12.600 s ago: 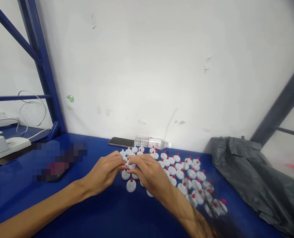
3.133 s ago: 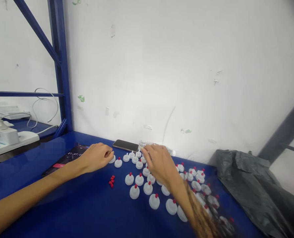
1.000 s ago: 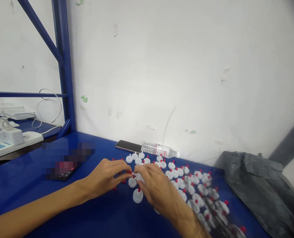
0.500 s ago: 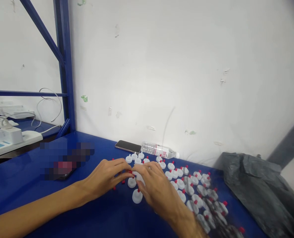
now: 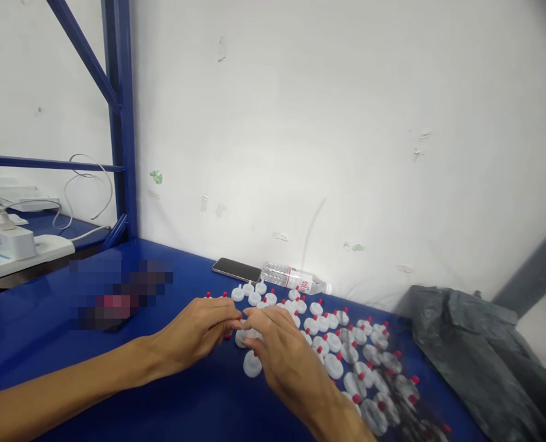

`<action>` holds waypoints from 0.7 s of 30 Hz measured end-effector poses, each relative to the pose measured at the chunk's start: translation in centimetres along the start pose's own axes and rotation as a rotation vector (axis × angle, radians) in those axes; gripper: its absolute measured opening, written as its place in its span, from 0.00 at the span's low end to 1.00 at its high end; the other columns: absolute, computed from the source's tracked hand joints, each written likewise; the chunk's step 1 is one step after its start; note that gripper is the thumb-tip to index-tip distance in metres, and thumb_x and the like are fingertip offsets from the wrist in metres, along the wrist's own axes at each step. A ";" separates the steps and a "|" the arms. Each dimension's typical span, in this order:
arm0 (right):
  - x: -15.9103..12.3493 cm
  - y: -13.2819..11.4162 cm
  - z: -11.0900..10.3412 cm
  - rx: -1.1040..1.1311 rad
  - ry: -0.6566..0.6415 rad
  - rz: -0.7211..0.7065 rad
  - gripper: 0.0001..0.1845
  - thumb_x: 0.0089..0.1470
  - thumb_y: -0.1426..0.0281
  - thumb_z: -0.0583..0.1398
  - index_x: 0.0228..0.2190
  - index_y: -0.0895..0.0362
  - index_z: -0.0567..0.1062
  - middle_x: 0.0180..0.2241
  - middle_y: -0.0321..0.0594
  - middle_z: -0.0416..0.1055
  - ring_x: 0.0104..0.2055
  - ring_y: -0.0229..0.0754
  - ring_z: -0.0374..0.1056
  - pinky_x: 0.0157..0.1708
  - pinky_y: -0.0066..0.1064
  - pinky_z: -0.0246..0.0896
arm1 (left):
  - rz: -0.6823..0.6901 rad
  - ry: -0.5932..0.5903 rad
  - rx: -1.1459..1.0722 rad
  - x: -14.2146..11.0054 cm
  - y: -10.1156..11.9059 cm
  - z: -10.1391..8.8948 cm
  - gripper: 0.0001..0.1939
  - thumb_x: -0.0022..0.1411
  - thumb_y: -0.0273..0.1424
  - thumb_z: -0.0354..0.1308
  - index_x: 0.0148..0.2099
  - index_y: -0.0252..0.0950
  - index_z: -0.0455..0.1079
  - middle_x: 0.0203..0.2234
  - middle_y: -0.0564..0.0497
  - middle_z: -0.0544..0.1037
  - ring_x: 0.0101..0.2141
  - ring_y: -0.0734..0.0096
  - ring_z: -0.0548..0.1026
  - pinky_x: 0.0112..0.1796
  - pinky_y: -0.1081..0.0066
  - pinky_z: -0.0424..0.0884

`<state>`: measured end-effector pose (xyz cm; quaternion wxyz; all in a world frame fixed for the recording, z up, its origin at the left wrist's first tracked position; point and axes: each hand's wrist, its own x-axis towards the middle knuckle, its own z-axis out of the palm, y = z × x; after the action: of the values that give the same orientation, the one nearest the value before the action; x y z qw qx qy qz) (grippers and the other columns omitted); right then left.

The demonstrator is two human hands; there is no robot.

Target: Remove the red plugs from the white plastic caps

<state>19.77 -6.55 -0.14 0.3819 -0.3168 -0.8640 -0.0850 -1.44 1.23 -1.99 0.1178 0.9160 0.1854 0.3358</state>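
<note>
My left hand [image 5: 203, 325] is closed in a pinch, with a small red tip cap at its fingertips, mostly hidden. Its fingertips meet those of my right hand [image 5: 277, 344], which is curled round a white round nozzle cap largely covered by the fingers. Just under the hands, another white nozzle cap [image 5: 252, 364] with a red tip stands on the blue table. Beyond the fingers are several white nozzle caps [image 5: 238, 293] with bare spouts. To the right spread many red-tipped ones [image 5: 334, 366]. A few loose red tips [image 5: 227, 335] lie by my left hand.
A phone [image 5: 236, 269] and a clear plastic bottle [image 5: 295, 278] lie along the wall. A dark grey plastic bag [image 5: 466, 344] drapes at the right. A blurred-out object [image 5: 116, 304] lies left on the blue table [image 5: 175, 405]. A power strip [image 5: 46, 252] stands far left.
My hands have drawn closer together and their fingertips now touch. The white nozzle cap in my right hand is more hidden. The view has shifted slightly.
</note>
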 end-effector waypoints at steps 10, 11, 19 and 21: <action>0.3 0.4 -1.1 -0.232 -0.205 0.114 0.25 0.58 0.83 0.55 0.52 0.49 0.70 0.53 0.40 0.72 0.52 0.46 0.69 0.54 0.40 0.68 | -0.162 0.052 0.105 0.7 0.3 -1.1 0.18 0.75 0.39 0.48 0.39 0.37 0.76 0.27 0.53 0.76 0.26 0.73 0.70 0.30 0.72 0.64; 0.3 0.8 -1.5 -0.271 -0.205 0.142 0.26 0.57 0.84 0.55 0.52 0.48 0.70 0.53 0.40 0.72 0.51 0.47 0.70 0.52 0.40 0.68 | -0.165 0.041 0.136 0.8 0.2 -1.4 0.19 0.75 0.39 0.48 0.37 0.37 0.76 0.25 0.54 0.75 0.25 0.73 0.69 0.29 0.71 0.63; 0.9 8.3 -2.9 -0.358 -0.139 0.325 0.15 0.68 0.72 0.50 0.48 0.53 0.75 0.45 0.43 0.79 0.51 0.49 0.72 0.52 0.44 0.67 | -0.210 -0.225 0.296 0.5 1.4 -2.5 0.03 0.65 0.31 0.58 0.39 0.41 0.72 0.35 0.54 0.77 0.38 0.66 0.74 0.35 0.67 0.61; 1.4 9.6 -2.6 -0.378 -0.188 0.306 0.15 0.68 0.72 0.51 0.41 0.52 0.78 0.39 0.43 0.81 0.46 0.49 0.74 0.47 0.41 0.69 | -0.203 -0.214 0.336 0.0 1.3 -1.9 0.04 0.63 0.31 0.59 0.42 0.43 0.73 0.37 0.53 0.77 0.39 0.65 0.74 0.35 0.67 0.63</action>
<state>26.50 0.62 1.75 0.2422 -0.5163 -0.8065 -0.1562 -2.33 0.22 -0.17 0.0156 0.9298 0.3164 0.1875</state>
